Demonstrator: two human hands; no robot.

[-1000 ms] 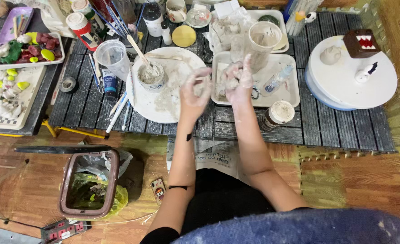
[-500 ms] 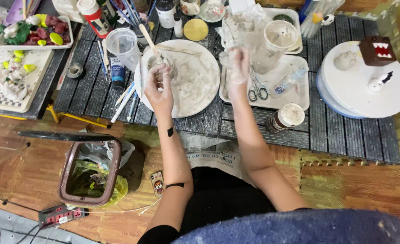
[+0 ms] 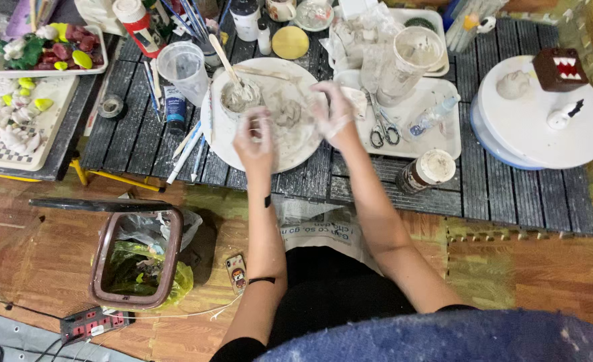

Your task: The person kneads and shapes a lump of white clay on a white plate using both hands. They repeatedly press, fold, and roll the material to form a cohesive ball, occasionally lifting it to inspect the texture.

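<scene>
My left hand [image 3: 256, 137] hovers over a round white plate [image 3: 239, 157] on the low dark slatted table [image 3: 484, 188]. Its fingers point at a small bowl of grey paste [image 3: 239, 99] with a wooden stick standing in it. My right hand [image 3: 331, 112] is over the plate's right edge, fingers reaching toward a grey clay lump [image 3: 286, 114] on the plate. Both hands are smeared with pale clay, with fingers apart and nothing gripped.
A white tray with scissors [image 3: 381, 132] lies right of the plate, with a smeared jug [image 3: 410, 57] and a lidded jar [image 3: 425, 171] nearby. A white turntable [image 3: 544, 131] stands far right. A clear cup [image 3: 182, 67], a lined bin [image 3: 136, 258] and a phone [image 3: 236, 273] are on the left.
The hands were close together a second ago, then spread apart. Since then the right hand has come left onto the plate and the left has drawn slightly back from the bowl.
</scene>
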